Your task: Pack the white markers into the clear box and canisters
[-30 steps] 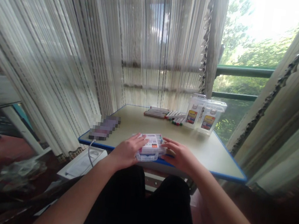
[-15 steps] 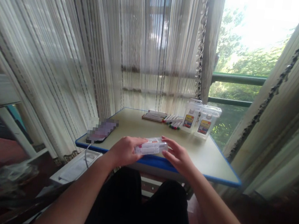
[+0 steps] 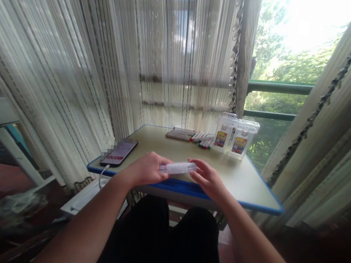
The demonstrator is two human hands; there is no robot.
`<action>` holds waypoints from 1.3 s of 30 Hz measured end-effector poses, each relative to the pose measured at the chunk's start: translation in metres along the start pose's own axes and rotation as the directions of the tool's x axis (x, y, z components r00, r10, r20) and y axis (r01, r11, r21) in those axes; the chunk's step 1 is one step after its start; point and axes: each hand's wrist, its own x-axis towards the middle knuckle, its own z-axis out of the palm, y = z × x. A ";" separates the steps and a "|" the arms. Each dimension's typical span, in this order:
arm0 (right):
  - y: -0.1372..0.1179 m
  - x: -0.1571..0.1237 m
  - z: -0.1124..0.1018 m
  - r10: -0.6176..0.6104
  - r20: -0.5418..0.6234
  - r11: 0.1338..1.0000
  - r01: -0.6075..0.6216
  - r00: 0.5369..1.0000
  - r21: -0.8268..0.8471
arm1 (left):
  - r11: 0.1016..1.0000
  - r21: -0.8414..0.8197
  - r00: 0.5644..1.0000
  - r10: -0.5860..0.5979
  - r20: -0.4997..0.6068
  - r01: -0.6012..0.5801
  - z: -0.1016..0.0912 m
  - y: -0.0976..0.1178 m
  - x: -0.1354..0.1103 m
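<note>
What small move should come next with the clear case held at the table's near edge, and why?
Probably ease the clear case forward over the table: left hand and right hand pinch its ends in the air above the blue edge, so anything slipping might miss the tabletop.

A home window nook: sheer curtains [image 3: 108, 56], a small blue-edged desk [image 3: 251, 186], greenery outside.

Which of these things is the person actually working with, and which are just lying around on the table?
In use: left hand, right hand, clear plastic case held between them.
Lying about: phone, row of markers, two upright clear boxes, all on the table.
</note>
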 end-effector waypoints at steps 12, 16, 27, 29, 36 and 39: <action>0.005 0.008 0.006 -0.122 -0.206 0.986 0.095 0.971 -0.136 | 0.924 -0.343 0.953 -0.063 0.296 0.168 -0.018 -0.020 0.044; 0.008 0.010 0.002 -0.105 -0.269 0.989 0.072 0.957 -0.127 | 0.883 -0.426 0.917 -0.012 0.398 0.197 -0.019 -0.024 0.068; 0.020 0.004 -0.021 -0.108 -0.364 0.954 -0.007 0.925 -0.301 | 0.936 -0.308 0.978 0.120 -0.170 -0.168 0.011 -0.040 0.053; 0.019 0.004 -0.023 -0.106 -0.349 0.955 -0.003 0.931 -0.298 | 0.927 -0.330 0.974 0.123 -0.188 -0.180 0.020 -0.048 0.049; 0.017 0.005 -0.025 -0.035 -0.297 0.955 -0.056 0.954 -0.292 | 0.956 -0.107 0.916 0.224 -0.333 -0.273 0.044 -0.063 0.047; 0.016 0.002 -0.025 -0.024 -0.286 0.952 -0.066 0.958 -0.299 | 0.950 -0.033 0.884 0.276 -0.378 -0.311 0.050 -0.060 0.045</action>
